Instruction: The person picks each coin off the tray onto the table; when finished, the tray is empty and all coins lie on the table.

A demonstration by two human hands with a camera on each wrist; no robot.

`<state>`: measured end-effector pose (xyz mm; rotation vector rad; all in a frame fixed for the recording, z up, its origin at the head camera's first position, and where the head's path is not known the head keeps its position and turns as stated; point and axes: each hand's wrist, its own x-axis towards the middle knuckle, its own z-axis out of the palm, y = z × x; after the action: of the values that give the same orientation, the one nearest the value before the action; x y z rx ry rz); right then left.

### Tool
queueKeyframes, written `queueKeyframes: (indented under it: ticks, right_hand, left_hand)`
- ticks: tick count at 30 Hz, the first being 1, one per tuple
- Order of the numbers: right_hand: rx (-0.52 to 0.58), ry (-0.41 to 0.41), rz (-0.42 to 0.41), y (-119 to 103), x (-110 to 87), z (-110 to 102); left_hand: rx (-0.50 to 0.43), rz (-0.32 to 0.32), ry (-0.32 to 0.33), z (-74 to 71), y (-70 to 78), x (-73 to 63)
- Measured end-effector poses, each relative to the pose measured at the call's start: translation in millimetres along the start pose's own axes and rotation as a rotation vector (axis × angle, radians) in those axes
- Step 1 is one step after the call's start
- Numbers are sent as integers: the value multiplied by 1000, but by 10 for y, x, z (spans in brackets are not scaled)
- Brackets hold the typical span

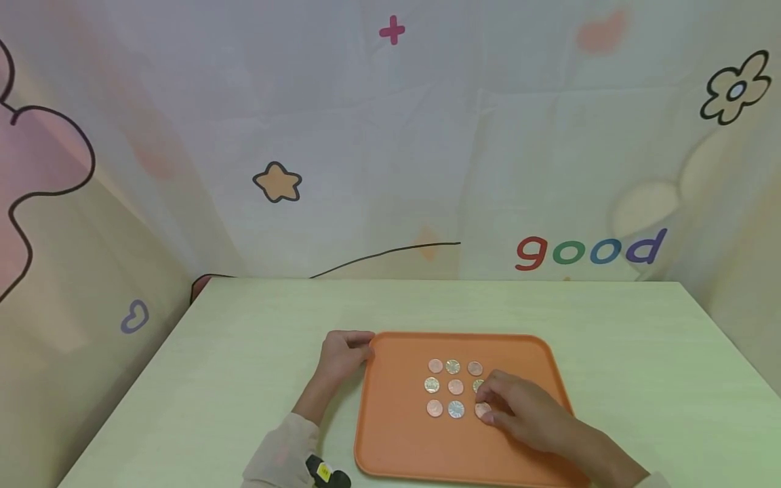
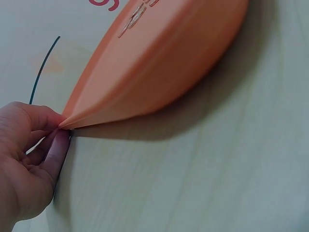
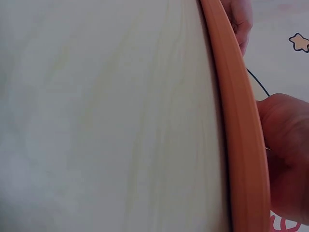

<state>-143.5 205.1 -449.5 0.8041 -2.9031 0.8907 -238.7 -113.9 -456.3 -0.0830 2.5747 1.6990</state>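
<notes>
An orange tray (image 1: pixel 396 440) lies on the table with small round coins on it, laid out in three rows of three. They are copper, gold and silver in colour, such as the silver coin (image 1: pixel 455 409) in the near row. My left hand (image 1: pixel 343 356) pinches the tray's far left corner between thumb and fingers; the left wrist view shows this hand (image 2: pixel 31 159) close up. Over the right side of the rows, my right hand (image 1: pixel 527 410) has thumb and fingertips around the near-right copper coin (image 1: pixel 482 409). Its fingers partly cover the gold coin (image 1: pixel 477 385) behind that one.
The pale wooden table (image 1: pixel 256 379) extends around the tray. A printed cloth (image 1: pixel 366 135) hangs behind and at both sides of it. Near my left sleeve (image 1: pixel 283 451) a black strap with a yellow label (image 1: pixel 325 471) shows at the bottom edge.
</notes>
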Motion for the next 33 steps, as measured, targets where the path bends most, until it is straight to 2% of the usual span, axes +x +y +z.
queueKeyframes:
  ticks: [4,9,12,21,33]
  right_hand:
    - [45,-1,8,0,-5,-2]
    - [139,-49,29,10,4,-3]
    - [159,-61,24,25,8,-1]
    - [135,-1,-135,102,-22,13]
    - [268,-54,-102,138,-44,0]
  left_hand:
    - [9,-1,0,-1,-11,-5]
    - [11,9,-1,-3,-12,-10]
    - [12,21,0,-3,-9,-12]
    - [22,23,14,8,-11,-9]
    - [33,31,10,11,1,3]
